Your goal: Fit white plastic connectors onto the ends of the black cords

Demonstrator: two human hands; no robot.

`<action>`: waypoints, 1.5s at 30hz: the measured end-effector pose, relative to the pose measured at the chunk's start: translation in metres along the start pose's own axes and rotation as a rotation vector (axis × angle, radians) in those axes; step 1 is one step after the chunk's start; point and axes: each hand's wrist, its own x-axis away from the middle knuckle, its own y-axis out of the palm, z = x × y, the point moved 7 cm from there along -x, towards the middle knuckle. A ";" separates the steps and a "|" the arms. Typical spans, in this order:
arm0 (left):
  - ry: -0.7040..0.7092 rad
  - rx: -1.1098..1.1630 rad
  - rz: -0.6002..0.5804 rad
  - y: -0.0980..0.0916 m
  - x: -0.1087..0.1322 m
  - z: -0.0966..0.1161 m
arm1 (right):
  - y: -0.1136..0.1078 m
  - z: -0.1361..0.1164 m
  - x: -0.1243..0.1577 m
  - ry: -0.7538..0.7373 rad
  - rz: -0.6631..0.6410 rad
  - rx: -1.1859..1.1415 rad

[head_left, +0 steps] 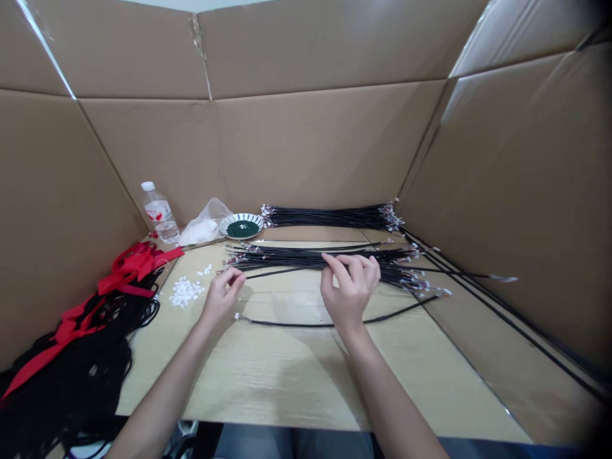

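My left hand (222, 296) is closed in a pinch around the left end of a thin black cable (277, 274); the fingers hide that tip. The cable runs right to my right hand (350, 284), whose thumb and bent fingers close on it at the front of a loose pile of black cables (287, 257). The pile's cables have thin wire ends and small pale connectors. Nearer me, a single black cable (291, 325) with a white connector at its left end lies in a shallow curve, passing under my right wrist.
Behind lies a neat cable bundle (329, 217). Small white connectors (185, 291) are scattered at left. A plate (261, 224) of dark green bits, a plastic bag (203, 224), a water bottle (161, 215) and black cords with red ribbon (129, 268) stand farther left. Cardboard walls (335, 140) surround the table.
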 end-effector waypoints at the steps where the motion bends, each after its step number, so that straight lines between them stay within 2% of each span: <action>1: -0.004 0.014 -0.042 0.004 0.002 0.002 | 0.003 -0.003 0.001 -0.018 -0.026 -0.021; 5: -0.058 0.174 -0.175 0.022 0.008 0.003 | 0.017 -0.025 0.008 -0.136 -0.171 -0.122; 8: -0.171 0.315 -0.296 0.037 0.012 -0.002 | 0.027 -0.040 0.014 -0.211 -0.291 -0.205; 11: -0.328 0.431 -0.420 0.048 0.018 -0.006 | 0.034 -0.047 0.021 -0.232 -0.382 -0.314; 14: -0.404 0.508 -0.491 0.050 0.021 -0.002 | 0.040 -0.048 0.027 -0.214 -0.457 -0.393; 18: -0.472 0.659 -0.532 0.044 0.022 0.000 | 0.045 -0.042 0.030 -0.110 -0.513 -0.465; 23: -0.466 0.802 -0.545 0.034 0.022 0.000 | 0.042 -0.035 0.028 -0.005 -0.457 -0.519; 31: -0.397 0.667 -0.581 0.027 0.022 0.013 | 0.037 -0.032 0.023 0.049 -0.438 -0.554; 34: -0.398 0.641 -0.571 0.028 0.023 0.015 | 0.038 -0.044 0.027 -0.002 -0.522 -0.596; 37: -0.393 0.596 -0.576 0.031 0.023 0.014 | 0.045 -0.069 0.041 -0.161 -0.734 -0.688; 40: -0.336 0.472 -0.514 0.027 0.015 0.007 | 0.051 -0.083 0.053 -0.240 -0.859 -0.699; 41: -0.327 0.402 -0.444 0.021 0.010 0.001 | 0.052 -0.085 0.055 -0.239 -0.870 -0.694; 43: -0.292 0.152 -0.205 -0.004 -0.002 -0.015 | 0.054 -0.084 0.057 -0.219 -0.873 -0.687; 45: -0.301 -0.239 0.053 -0.037 -0.007 -0.030 | 0.054 -0.083 0.057 -0.198 -0.870 -0.687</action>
